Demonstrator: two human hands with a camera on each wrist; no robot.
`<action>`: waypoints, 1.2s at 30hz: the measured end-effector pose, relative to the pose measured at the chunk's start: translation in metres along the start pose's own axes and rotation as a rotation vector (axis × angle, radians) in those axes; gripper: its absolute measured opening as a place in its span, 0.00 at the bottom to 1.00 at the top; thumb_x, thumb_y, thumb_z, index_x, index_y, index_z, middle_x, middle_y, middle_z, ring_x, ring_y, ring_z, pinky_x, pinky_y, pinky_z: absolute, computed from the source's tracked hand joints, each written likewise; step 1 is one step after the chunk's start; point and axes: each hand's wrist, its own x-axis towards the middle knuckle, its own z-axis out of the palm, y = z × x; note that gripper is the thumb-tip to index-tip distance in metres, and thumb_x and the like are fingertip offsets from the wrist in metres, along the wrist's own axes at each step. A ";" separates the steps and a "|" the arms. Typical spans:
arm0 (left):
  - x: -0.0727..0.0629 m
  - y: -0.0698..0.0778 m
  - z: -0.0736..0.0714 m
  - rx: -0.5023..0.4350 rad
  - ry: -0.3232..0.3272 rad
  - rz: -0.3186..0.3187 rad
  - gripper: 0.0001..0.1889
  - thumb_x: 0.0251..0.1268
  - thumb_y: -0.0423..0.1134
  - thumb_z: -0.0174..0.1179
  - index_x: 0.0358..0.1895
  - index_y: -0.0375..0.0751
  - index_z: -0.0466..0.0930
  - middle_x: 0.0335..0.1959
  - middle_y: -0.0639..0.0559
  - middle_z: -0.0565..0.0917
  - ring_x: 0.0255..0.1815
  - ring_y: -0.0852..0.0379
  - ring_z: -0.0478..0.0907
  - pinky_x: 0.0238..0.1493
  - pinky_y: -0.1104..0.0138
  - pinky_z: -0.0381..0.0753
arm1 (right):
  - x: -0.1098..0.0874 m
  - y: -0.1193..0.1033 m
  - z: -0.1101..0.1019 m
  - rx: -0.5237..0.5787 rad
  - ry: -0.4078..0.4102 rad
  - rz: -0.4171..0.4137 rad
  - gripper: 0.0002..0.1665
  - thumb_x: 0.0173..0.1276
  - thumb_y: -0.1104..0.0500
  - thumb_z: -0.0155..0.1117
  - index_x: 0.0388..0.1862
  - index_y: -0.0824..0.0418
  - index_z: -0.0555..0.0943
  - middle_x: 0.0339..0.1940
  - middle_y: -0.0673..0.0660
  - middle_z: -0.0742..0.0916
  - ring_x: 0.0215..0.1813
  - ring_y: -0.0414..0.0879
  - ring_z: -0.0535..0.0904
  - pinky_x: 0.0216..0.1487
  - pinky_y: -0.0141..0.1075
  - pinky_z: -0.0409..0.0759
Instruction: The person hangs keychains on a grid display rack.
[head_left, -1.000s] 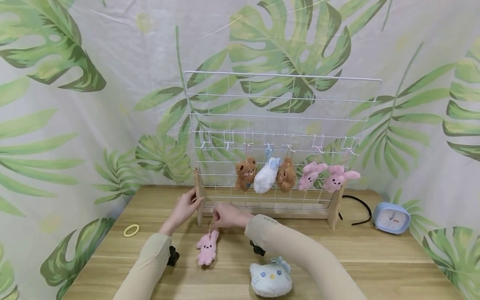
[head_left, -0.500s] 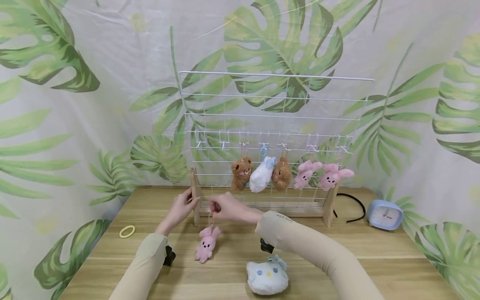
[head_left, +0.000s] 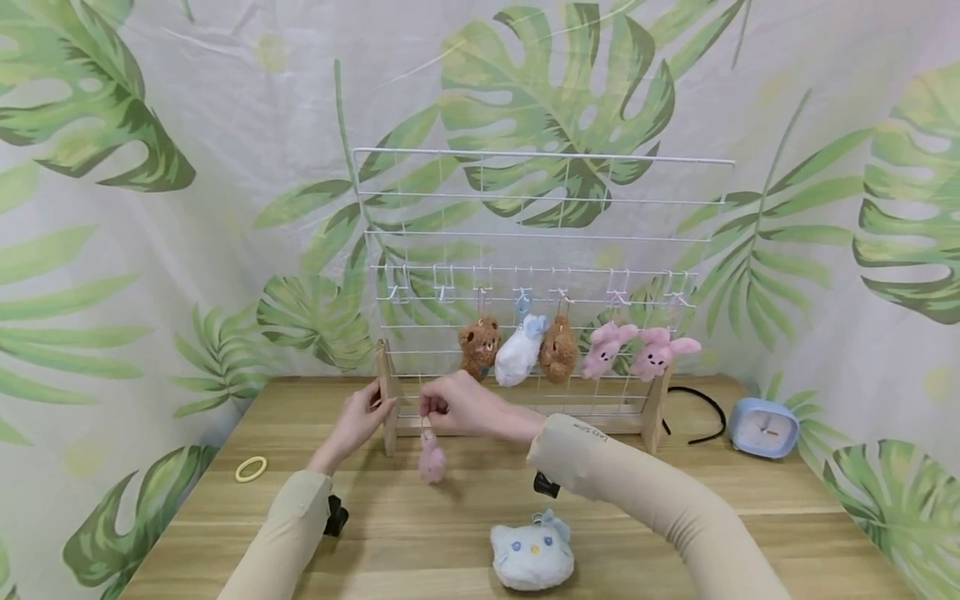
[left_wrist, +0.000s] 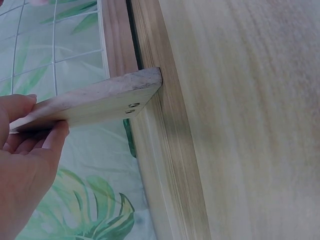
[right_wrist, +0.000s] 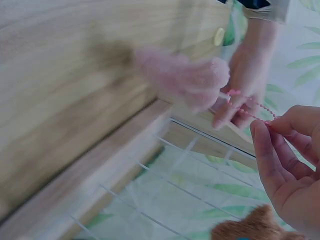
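In the head view my right hand (head_left: 468, 406) pinches the top of a pink bunny plush keychain (head_left: 431, 460), which dangles in front of the rack's lower left part. The right wrist view shows the pink bead chain (right_wrist: 260, 106) between thumb and forefinger, with the bunny blurred. My left hand (head_left: 357, 425) grips the wooden side post (left_wrist: 100, 97) of the white wire rack (head_left: 543, 155), thumb on one side and fingers on the other. From hooks on the rack hang a brown bear plush (head_left: 478, 342), a white plush (head_left: 517, 357), another brown plush (head_left: 558, 354) and two pink bunnies (head_left: 606, 350).
Two hooks (head_left: 442, 292) at the rack's left bear no plush. A white cat-head plush (head_left: 532, 560) lies on the wooden table near the front. At left lies a yellow ring (head_left: 251, 469); a black headband (head_left: 720, 408) and a blue clock (head_left: 763, 428) are at right.
My right hand has risen a little, lifting the pink bunny. The bunny has swung right and turned, so its face no longer shows clearly. The left hand keeps its hold on the post.
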 end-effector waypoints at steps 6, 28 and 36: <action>0.001 -0.001 0.000 0.007 0.020 0.014 0.20 0.73 0.30 0.54 0.63 0.20 0.69 0.59 0.21 0.76 0.61 0.30 0.76 0.59 0.47 0.81 | 0.004 -0.008 -0.028 -0.031 0.056 -0.032 0.08 0.63 0.71 0.61 0.33 0.61 0.84 0.28 0.52 0.88 0.28 0.36 0.76 0.29 0.19 0.72; -0.002 0.001 -0.002 -0.016 -0.031 -0.047 0.24 0.76 0.32 0.51 0.68 0.20 0.64 0.64 0.21 0.72 0.67 0.31 0.72 0.65 0.49 0.77 | 0.046 -0.020 -0.139 -0.121 0.187 0.090 0.10 0.63 0.73 0.57 0.36 0.65 0.84 0.34 0.58 0.89 0.35 0.45 0.83 0.38 0.26 0.83; -0.001 0.002 -0.001 -0.002 -0.044 -0.045 0.25 0.76 0.33 0.51 0.69 0.21 0.63 0.64 0.21 0.72 0.66 0.30 0.73 0.63 0.48 0.79 | 0.056 -0.009 -0.141 -0.167 0.157 0.157 0.11 0.64 0.73 0.56 0.36 0.64 0.84 0.34 0.58 0.89 0.35 0.44 0.82 0.39 0.28 0.82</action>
